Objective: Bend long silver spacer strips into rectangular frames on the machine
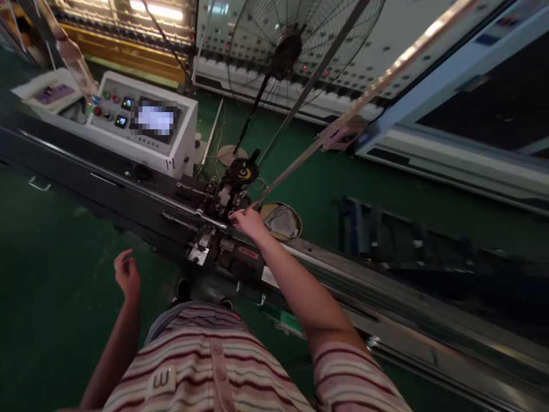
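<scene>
My right hand (249, 222) reaches forward to a small metal mechanism (223, 220) mounted on a long dark machine rail (107, 186). Its fingers are pinched at the end of a thin metal rod (295, 163) that runs up and to the right. A black round knob with a yellow mark (243, 170) sits just behind the mechanism. My left hand (127, 276) hangs free over the green floor, left of my body, fingers loosely curled and holding nothing.
A white control box (141, 123) with buttons and a small screen stands behind the rail at the left. A standing fan (295, 46) rises at the back. A round dish holding a cloth (281, 222) lies right of my hand. Large white machines line the back.
</scene>
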A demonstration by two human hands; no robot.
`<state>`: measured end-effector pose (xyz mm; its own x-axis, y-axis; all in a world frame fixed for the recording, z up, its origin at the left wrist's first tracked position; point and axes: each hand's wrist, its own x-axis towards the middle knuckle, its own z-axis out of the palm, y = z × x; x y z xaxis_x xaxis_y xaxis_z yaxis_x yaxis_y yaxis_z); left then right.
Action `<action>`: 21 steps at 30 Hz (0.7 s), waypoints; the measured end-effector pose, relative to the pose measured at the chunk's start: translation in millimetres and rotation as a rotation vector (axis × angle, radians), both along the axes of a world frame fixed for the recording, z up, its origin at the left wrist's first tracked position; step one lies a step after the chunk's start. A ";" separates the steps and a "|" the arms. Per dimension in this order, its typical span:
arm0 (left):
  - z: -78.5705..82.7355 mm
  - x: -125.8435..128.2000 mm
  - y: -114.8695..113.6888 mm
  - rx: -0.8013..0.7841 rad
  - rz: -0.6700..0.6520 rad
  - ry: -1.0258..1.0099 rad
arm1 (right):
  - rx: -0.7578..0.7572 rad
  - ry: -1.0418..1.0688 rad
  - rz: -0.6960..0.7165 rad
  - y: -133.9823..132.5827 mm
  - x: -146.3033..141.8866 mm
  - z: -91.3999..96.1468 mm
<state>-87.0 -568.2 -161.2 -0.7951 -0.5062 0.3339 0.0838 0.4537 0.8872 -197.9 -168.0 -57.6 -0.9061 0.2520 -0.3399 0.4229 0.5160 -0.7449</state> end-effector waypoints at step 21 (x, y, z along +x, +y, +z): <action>63.8 -178.4 27.8 0.823 -0.355 -0.323 | -0.537 0.038 -0.081 -96.7 -46.7 78.3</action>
